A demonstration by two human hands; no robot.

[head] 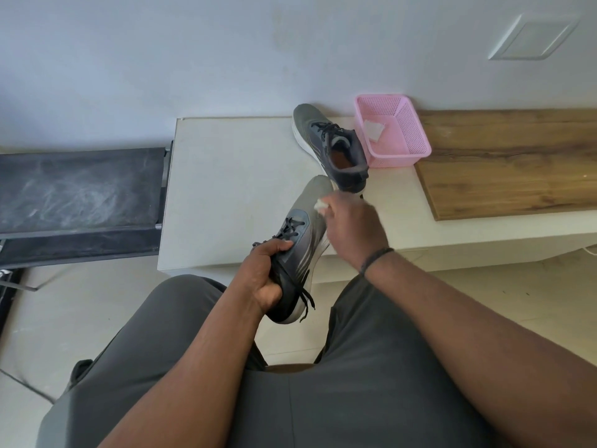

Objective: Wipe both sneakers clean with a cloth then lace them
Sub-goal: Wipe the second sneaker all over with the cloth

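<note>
Both forearms reached forward over the person's grey-trousered lap. The left hand [266,276] was turned palm-in, its fingers curled tight round the heel and collar of the near sneaker [298,244], thumb lying along the tongue by the black laces. The shoe was held off the table, toe pointing away, one loose lace end hanging below the fingers. Just beyond, the right hand [353,229], a dark band at its wrist, bent down over the shoe's toe side, its fingertips pinching a small white cloth [320,206] against the grey upper. Past those fingers the second sneaker [332,147] stood on the white table [232,189], touching one pink basket [392,129] that held a white scrap. Two sneakers in all.
</note>
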